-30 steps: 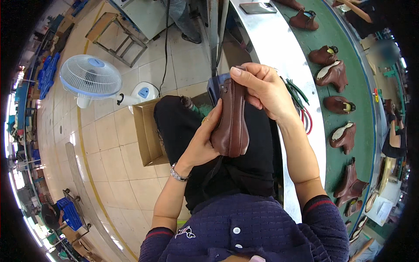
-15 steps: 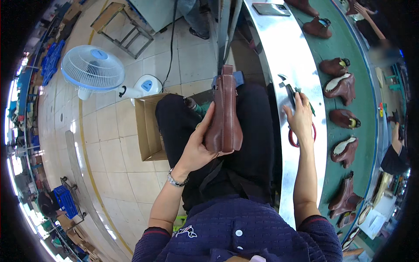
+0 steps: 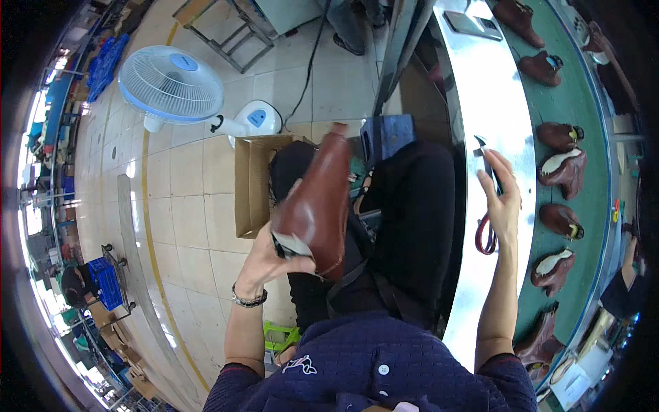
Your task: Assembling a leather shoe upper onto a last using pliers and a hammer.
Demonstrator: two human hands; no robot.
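Because only the left hand [image 3: 258,262] grips the glossy brown leather boot upper [image 3: 317,211] at its 1 o'clock, loosened fingers could drop it; at the boot upper's 3 o'clock, the right hand [image 3: 506,198] bends over a slender dark tool [image 3: 479,152], its grip unclear.

Most of my left hand's fingers [image 3: 302,265] are hidden behind the brown boot [image 3: 312,213], whose top tip is slightly blurred; my right hand [image 3: 503,199] covers most of a dark tool [image 3: 479,152], so whether I grip it, or it joins the red loop [image 3: 478,237], I cannot tell; my knee hides part of the cardboard box [image 3: 251,192]; the top edge cuts off another person's legs [image 3: 347,27].
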